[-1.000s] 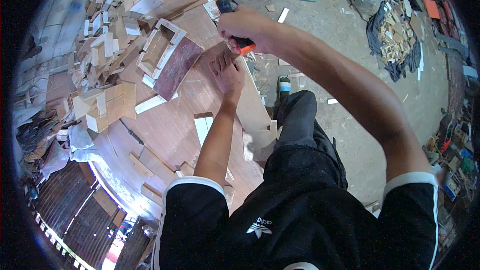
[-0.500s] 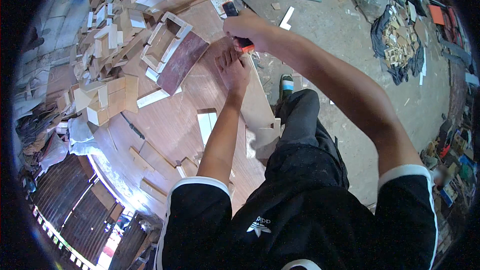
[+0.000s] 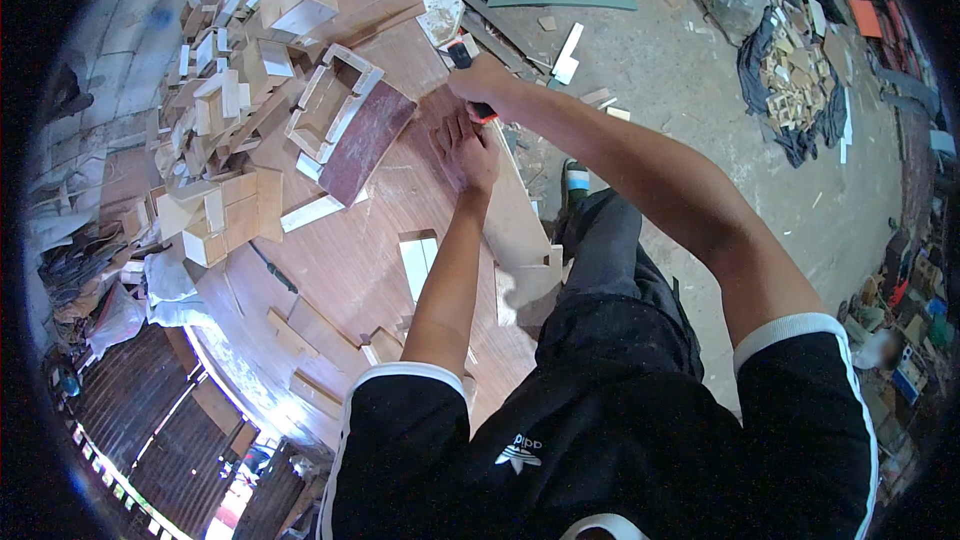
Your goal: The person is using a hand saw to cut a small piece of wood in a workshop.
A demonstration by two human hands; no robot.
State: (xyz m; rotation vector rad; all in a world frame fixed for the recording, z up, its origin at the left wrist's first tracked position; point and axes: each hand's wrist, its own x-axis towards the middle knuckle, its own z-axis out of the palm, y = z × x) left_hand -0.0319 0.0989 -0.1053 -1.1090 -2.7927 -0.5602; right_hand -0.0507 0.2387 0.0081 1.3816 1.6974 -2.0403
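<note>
My right hand [image 3: 482, 83] grips a black and orange tool [image 3: 460, 54] at the upper edge of the plywood work surface [image 3: 330, 275], fingers wrapped round it. Just below it, my left hand [image 3: 466, 150] lies on the brown wood with its fingers apart, close to the long pale board [image 3: 520, 215] along the right edge. Whether the tool touches the wood under my right hand I cannot tell. To the left are a wooden frame [image 3: 307, 140] with white strips and a dark red board [image 3: 365, 140]. A white piece [image 3: 415, 260] is beside my left forearm.
Piled wooden boxes and offcuts [image 3: 220, 110] cover the left and far side of the work surface. A dark sack of wood scraps [image 3: 790, 70] and a green strip [image 3: 560, 0] lie on the concrete floor [image 3: 780, 220]. Clutter lines the right wall. My leg stands beside the surface edge.
My right hand and the tool have moved slightly toward me, and the right elbow has drawn inward. My left hand stays on the wood. The view has shifted a little.
</note>
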